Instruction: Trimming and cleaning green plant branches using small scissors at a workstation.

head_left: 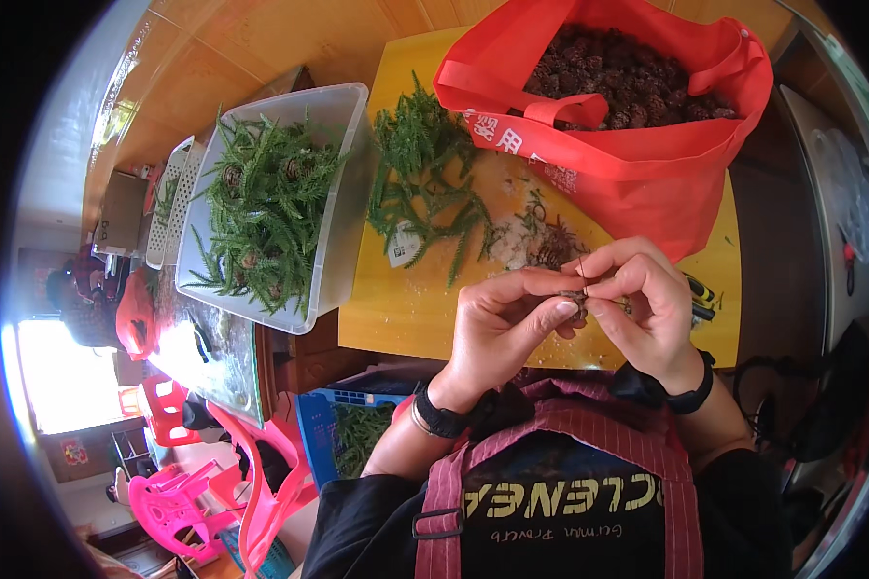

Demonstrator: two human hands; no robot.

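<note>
Pine cone (577, 302) held over the near edge of the yellow surface (396, 323)

Both hands meet around the small brown cone. The left hand (507, 323) clamps it between thumb and forefinger; the right hand (647, 301) has its fingertips bent in at the same spot, beside a thin wire (581, 272), though I cannot tell whether they pinch cone or wire.

At the far right stands a red bag (666, 188) full of dark cones (628, 87). White characters are printed on its near wall, partly bent by folds. Left of it lie loose green sprigs (420, 145), with a white label (404, 244) at their near end; its dark print is too small to read. A yellow-and-black tool (702, 297) lies just right of the right hand.

Farther left, a clear bin (330, 241) holds sprigs and cones. A blue crate (319, 434) with more greenery sits near left, below the surface. Yellow lettering, large above and small below, runs upside down across the wearer's black shirt (560, 545), between reddish striped straps (683, 492).
</note>
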